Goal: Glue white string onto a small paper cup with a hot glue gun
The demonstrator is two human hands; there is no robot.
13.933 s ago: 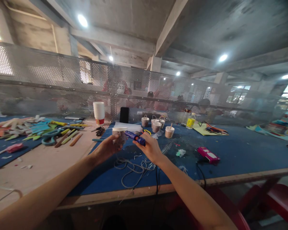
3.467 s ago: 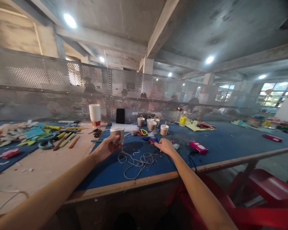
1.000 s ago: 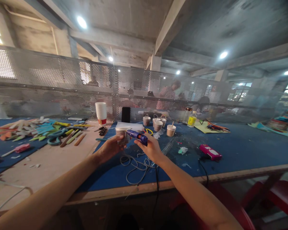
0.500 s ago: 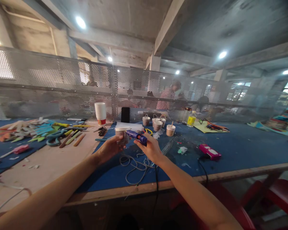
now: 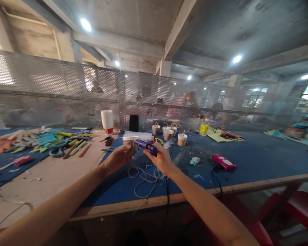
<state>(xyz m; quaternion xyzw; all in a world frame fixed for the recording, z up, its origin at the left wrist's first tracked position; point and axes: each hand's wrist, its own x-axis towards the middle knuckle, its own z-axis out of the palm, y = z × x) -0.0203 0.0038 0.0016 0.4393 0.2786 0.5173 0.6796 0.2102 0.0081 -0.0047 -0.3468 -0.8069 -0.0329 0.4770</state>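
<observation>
My left hand (image 5: 120, 156) is closed around a small paper cup (image 5: 129, 144) with a pale rim, held above the blue table mat (image 5: 113, 191). In my right hand (image 5: 162, 158) is a blue glue gun (image 5: 146, 146), its nozzle at the right side of the cup near the rim. Whether the nozzle touches the cup I cannot tell. Beneath both hands a grey cord (image 5: 143, 179) lies in loose loops, and a black cable (image 5: 167, 194) hangs over the front edge.
Several small cups with cord handles (image 5: 168, 134) stand behind my hands, near a cup with a stick (image 5: 182, 139). A stack of paper cups (image 5: 107, 122) and a black phone (image 5: 133, 123) are at the back. Scissors (image 5: 58, 148) lie left; a magenta device (image 5: 223, 162) lies right.
My hands, the cup and the glue gun hold nearly the same position. Beyond the mesh screen, a person in pink has shifted slightly.
</observation>
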